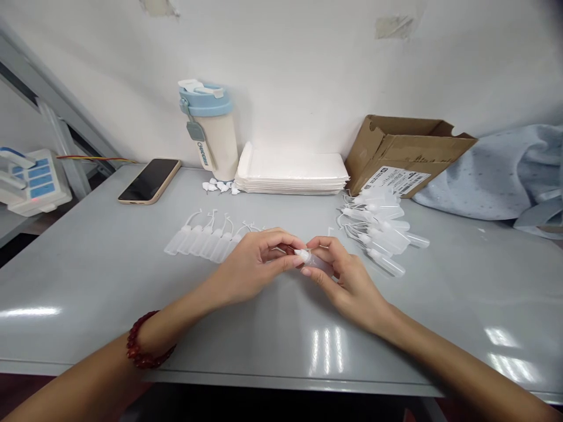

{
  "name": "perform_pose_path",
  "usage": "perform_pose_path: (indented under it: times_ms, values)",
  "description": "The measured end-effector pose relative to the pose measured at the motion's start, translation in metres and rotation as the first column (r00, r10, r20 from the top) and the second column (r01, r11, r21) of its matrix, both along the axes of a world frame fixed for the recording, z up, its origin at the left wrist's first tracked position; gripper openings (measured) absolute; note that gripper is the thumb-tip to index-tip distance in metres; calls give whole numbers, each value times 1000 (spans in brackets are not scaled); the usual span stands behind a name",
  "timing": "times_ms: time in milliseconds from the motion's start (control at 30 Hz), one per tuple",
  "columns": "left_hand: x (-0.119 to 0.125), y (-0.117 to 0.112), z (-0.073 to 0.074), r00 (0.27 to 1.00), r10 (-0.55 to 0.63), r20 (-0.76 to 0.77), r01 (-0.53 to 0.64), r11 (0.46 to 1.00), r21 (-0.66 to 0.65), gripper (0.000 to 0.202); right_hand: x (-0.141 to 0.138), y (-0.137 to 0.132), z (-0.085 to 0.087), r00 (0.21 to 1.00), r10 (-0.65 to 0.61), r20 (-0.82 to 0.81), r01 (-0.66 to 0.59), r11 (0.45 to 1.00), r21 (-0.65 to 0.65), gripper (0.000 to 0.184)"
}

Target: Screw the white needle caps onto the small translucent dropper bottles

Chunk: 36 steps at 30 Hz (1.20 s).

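Note:
Both hands meet over the middle of the grey table [88, 281]. My right hand [347, 281] grips a small clear plastic bottle [317, 262] lying sideways. My left hand [253, 264] pinches the white nozzle tip [302, 254] at the bottle's mouth. A red bead bracelet [141, 347] is on my left wrist. Behind my left hand lies a neat row of clear bottles [204, 239] with tethered caps. To the right sits a loose heap of the same bottles [382, 231].
At the back stand a blue-lidded cup [211, 132], a stack of white bags [292, 173], several small white tips [220, 186], an open cardboard box [404, 149] and a phone [149, 180]. Light blue cloth [497, 173] lies far right. A white and blue device [30, 181] sits far left.

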<state>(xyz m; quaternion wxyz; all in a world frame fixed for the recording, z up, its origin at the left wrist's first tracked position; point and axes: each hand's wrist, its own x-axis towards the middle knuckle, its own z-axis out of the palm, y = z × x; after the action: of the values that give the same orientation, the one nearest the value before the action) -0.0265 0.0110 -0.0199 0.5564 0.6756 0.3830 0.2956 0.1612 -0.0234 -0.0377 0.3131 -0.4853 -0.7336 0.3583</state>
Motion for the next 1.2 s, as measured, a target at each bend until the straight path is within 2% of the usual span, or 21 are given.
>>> perform_pose_path:
  times_ms: [167, 367, 467, 533, 600, 733, 933, 1000, 1067, 1133, 1200]
  values:
    - [0, 1, 2, 1000, -5, 12, 5, 1000, -22, 16, 0, -1, 0, 1000, 0, 13, 0, 1000, 27, 21]
    - [2, -1, 4, 996, 20, -91, -28, 996, -82, 21, 1, -4, -11, 990, 2, 139, -31, 978, 207, 23]
    - [1, -2, 3, 990, -17, -142, 7, 997, -71, 22, 2, -3, -13, 981, 4, 193, -57, 961, 270, 20]
    - [0, -3, 1, 988, -38, -152, 41, 999, 18, 18, 2, -2, -13, 984, 33, 172, -76, 965, 250, 21]
    - [-1, -3, -3, 983, -43, -177, 71, 985, 155, 15, 2, -2, -11, 991, 63, 119, -84, 981, 176, 23]
    - [-1, -2, -10, 963, -23, -269, 132, 909, 394, 15, 1, 0, -6, 995, 95, 0, -95, 995, 34, 23]
    - [-2, -3, -9, 959, 0, -284, 169, 805, 569, 15, 1, 4, 7, 985, 70, -157, -94, 984, -153, 18]
    - [-2, -4, -6, 965, -8, -261, 155, 821, 550, 14, 2, 5, 9, 981, 63, -182, -101, 973, -207, 18]
    - [-2, -4, -2, 972, -37, -233, 141, 883, 447, 14, 3, 4, 7, 986, 63, -153, -92, 978, -189, 19]
    - [-2, -4, 2, 975, -60, -215, 125, 945, 303, 15, 3, 2, 4, 994, 75, -83, -82, 993, -86, 21]
    - [-1, -4, 6, 972, -59, -229, 105, 975, 195, 17, 3, 0, -2, 994, 106, -17, -105, 992, 65, 24]
